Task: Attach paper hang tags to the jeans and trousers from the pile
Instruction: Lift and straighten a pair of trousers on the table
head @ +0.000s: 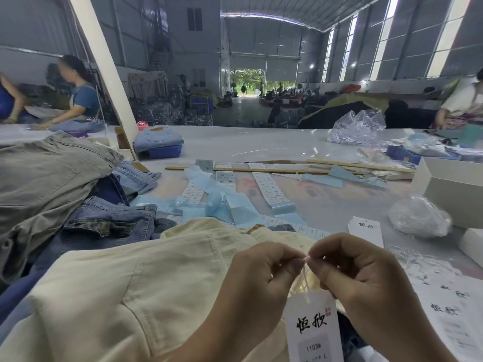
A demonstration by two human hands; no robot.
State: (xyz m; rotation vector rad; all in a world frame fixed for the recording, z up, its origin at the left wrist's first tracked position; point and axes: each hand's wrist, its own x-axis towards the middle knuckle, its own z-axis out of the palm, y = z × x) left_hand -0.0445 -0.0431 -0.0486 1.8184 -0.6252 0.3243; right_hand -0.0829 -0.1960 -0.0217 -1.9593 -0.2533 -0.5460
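Cream trousers (125, 288) lie across the table in front of me. My left hand (258, 278) and my right hand (358, 273) meet above them, each pinching an end of a thin white string (305, 276). From the string hangs a white paper hang tag (312, 327) with black brush characters and a size sticker. A pile of jeans and trousers (65, 184) lies to the left, grey-green ones on top of blue denim. More loose hang tags (366, 231) lie to the right of my hands.
Strips of size stickers on blue backing (224, 202) cover the table's middle. Wooden sticks (251, 169), plastic bags (418, 216), loose strings (418, 259) and white boxes (452, 189) lie at the right. Folded jeans sit on a blue crate (164, 151). Other people work at the far sides.
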